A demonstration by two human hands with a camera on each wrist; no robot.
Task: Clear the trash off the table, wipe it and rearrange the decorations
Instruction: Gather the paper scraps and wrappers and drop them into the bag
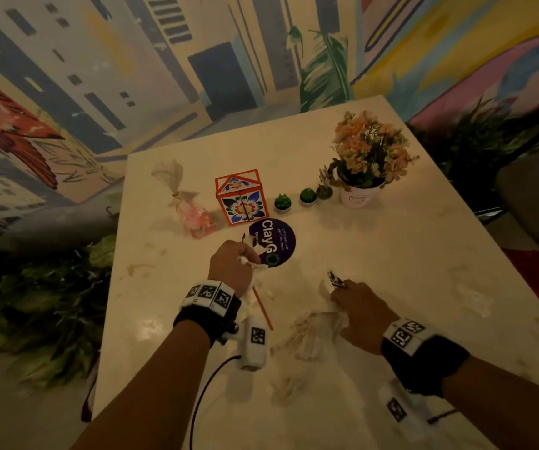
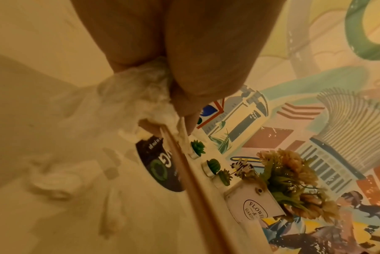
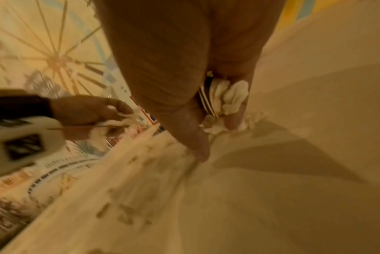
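Note:
My left hand grips crumpled white tissue and a thin red straw above the round purple ClayG sticker. My right hand holds balled tissue together with a black-and-white striped wrapper, and a larger crumpled tissue trails from it onto the white table. Further back stand a clear bag of pink sweets, an orange flowered box, three small green cactus candles and a white flower pot.
Another crumpled tissue lies near the table's right edge, and small scraps lie at the front. A painted mural wall rises behind the table. Green plants crowd the left side and the far right.

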